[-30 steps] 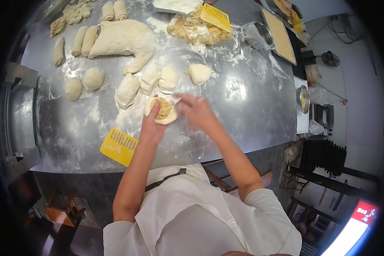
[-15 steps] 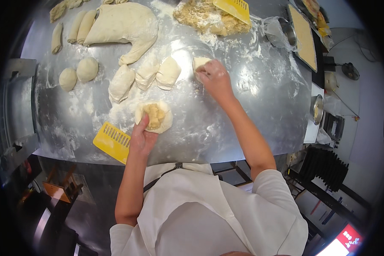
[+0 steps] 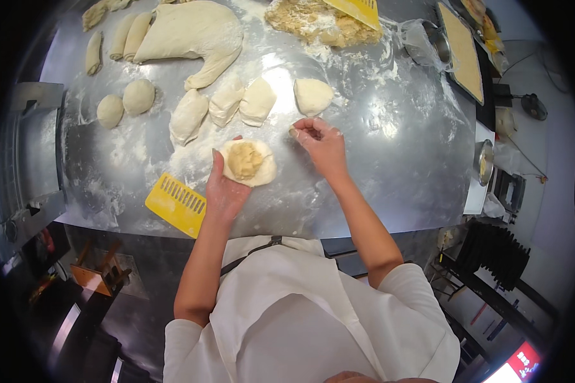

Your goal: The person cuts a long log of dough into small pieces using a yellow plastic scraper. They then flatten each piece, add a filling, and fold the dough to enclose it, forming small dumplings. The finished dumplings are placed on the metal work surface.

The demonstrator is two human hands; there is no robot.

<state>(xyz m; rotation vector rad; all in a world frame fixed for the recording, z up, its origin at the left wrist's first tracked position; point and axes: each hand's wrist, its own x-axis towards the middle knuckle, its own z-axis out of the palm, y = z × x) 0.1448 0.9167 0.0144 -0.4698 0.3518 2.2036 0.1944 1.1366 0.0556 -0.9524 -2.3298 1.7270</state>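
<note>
- Here at the left we see two dough balls (image 3: 138,96) and a yellow scraper (image 3: 176,204), its lower corner near the front edge of the tabletop (image 3: 402,172)
- The left hand (image 3: 229,196) holds a flat dough round (image 3: 266,168), fingers beneath it and mostly hidden, thumb at its left edge
- We judge stuffing the round to be the step in hand: the filling (image 3: 245,159) lies uncovered, and the next move seems to call for a steady palm
- The right hand (image 3: 324,143) is just this side of a lone dough piece (image 3: 314,96), fingers pinched together; whether they grip anything, we cannot tell
- Beyond it, we have open floured room to the right
</note>
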